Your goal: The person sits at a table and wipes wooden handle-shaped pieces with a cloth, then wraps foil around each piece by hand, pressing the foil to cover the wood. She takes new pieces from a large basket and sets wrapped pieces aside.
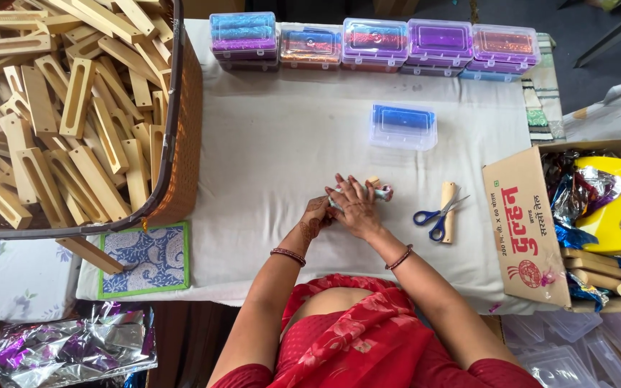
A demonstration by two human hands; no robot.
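Both hands close on a small wrapped piece at the cloth's middle.
Left hand (pixel 317 213) steadies it from below; right hand (pixel 353 205) presses fingers over it; scissors (pixel 436 215) lie just right, within reach.

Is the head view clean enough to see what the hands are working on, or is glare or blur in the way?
Head view: even, soft light, faint shadows; white cloth bright but not blown out. Both hands, left hand and right hand, are sharp, yet cover the small wrapped piece. Glare only on foil, bottom left.
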